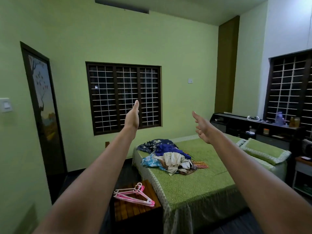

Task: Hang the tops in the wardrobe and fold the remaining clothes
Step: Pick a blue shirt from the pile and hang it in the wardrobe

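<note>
1. Stretching forward side by side, both bare arms are raised in front of the person; the left hand point(133, 115) has its fingers straight and together, edge-on, holding nothing.
2. The right hand point(203, 128) is well apart from the left, palm turned inward, fingers loosely spread and relaxed, holding nothing.
3. The room has pale green walls and a dark floor.
4. One bed point(199, 183) with a green patterned cover stands at the right, below the right hand.
5. The clothes point(168, 156) lie in one loose heap on the near left part of the bed: dark blue, bright blue, light blue print, cream and orange pieces tangled together; their number cannot be told.
6. The hangers point(135, 194), pink and white, lie stacked on one wooden slatted stool point(135, 208) just beside the bed's near corner; at least three, the exact count unclear.
7. One green pillow point(263, 151) lies at the far right end of the bed.
8. Two barred windows: window point(124, 97) straight ahead, behind the left hand, and another at the right edge.
9. One dark-framed door point(42, 107) with a tree picture is at the left.
10. One dark shelf point(253, 125) with bottles stands behind the bed.
</note>
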### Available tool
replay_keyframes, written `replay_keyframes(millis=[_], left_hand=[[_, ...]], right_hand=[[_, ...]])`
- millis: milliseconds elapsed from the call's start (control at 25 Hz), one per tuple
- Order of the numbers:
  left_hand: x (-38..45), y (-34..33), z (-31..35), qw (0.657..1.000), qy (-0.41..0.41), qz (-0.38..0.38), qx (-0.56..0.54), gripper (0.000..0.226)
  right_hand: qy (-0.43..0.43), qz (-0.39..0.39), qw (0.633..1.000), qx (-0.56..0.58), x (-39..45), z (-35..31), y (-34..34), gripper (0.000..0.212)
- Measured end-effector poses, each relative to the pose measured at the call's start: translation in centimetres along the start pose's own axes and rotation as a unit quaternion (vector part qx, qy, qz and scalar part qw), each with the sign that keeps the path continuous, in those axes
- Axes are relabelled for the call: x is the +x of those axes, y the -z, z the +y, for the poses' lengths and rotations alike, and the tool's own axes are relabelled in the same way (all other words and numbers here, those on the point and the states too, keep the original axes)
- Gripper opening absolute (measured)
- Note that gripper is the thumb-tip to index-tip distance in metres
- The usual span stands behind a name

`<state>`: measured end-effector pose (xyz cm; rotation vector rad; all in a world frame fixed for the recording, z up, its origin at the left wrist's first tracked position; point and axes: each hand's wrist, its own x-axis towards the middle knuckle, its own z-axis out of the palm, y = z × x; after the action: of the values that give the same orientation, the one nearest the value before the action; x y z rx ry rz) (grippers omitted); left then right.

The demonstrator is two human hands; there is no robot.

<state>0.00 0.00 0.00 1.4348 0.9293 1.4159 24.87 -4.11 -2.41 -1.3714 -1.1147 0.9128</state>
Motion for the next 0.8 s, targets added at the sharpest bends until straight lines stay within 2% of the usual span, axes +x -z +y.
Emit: replay_keyframes(millis=[240,520,800], left_hand=[[6.2,-5.9,-4.0,1.000,0.013,-0.004,0.001,0.064],[18.5,-17.6,-7.1,1.000,0.022,0.009,-0.005,0.066],[30.5,-26.5,-11.9,1.000,0.015,0.012,-0.011,0.066]], right_hand=[[-0.007,0.016,1.000,0.014,8.0,2.2,4.7,0.079],[0.004,0.005,1.000,0.007,21.7,2.4,12.8,0.077],[0.001,-0.026,1.000,0.011,37.0,3.5,17.0,0.076]])
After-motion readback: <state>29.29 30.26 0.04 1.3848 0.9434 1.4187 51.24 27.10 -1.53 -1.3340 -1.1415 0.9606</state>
